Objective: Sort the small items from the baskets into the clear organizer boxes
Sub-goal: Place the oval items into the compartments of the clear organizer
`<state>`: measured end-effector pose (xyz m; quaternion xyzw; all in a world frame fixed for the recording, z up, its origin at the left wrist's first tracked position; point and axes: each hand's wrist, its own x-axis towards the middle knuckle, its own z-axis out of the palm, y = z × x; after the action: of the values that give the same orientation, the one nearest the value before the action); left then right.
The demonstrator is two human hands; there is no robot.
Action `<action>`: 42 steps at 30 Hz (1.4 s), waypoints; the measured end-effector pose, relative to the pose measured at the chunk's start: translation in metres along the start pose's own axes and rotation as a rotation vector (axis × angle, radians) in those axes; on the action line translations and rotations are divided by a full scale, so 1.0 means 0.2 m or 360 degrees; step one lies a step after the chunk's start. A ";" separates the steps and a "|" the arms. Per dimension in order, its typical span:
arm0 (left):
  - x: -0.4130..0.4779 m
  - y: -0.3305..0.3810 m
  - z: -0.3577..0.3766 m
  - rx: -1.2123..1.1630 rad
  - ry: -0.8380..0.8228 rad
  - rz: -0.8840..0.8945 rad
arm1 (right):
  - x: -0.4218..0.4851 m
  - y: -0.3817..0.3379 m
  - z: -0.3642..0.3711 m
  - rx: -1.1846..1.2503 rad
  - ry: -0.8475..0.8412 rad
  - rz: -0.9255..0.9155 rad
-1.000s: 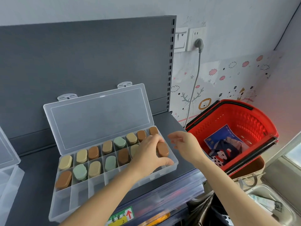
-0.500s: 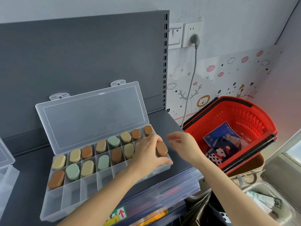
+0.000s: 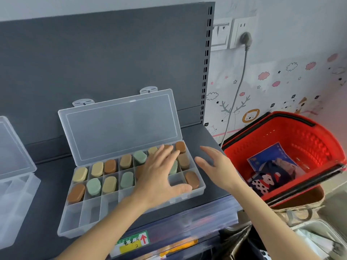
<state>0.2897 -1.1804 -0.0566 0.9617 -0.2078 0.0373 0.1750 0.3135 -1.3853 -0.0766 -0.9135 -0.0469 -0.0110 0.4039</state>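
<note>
My left hand (image 3: 159, 177) and right hand (image 3: 216, 166) hover splayed and empty above a grey shelf (image 3: 48, 177) holding an organizer box (image 3: 90, 212); red basket (image 3: 309, 145) beside.

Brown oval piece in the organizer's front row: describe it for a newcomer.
Find the open clear plastic organizer box on the grey shelf. Follow its front row to the end nearest the red plastic basket. The brown oval piece there is that row's only visible piece.
</note>
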 end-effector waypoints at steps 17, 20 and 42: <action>-0.58 -0.51 -0.40 0.0264 0.0164 -0.0481 | -0.07 -0.64 0.37 -0.0941 -0.0255 -0.0567; -0.79 -0.64 -0.48 0.0264 0.0208 -0.0553 | -0.13 -0.83 0.54 -0.0917 -0.0326 -0.0633; -2.41 -1.53 -1.05 0.0196 0.0441 -0.1293 | -0.66 -2.17 1.97 -0.0527 -0.0828 -0.1208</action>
<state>-0.0227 -0.6585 -0.0280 0.9599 0.2158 0.1066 0.1441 0.1346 -0.8129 -0.0301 -0.8563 -0.4738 0.0639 0.1956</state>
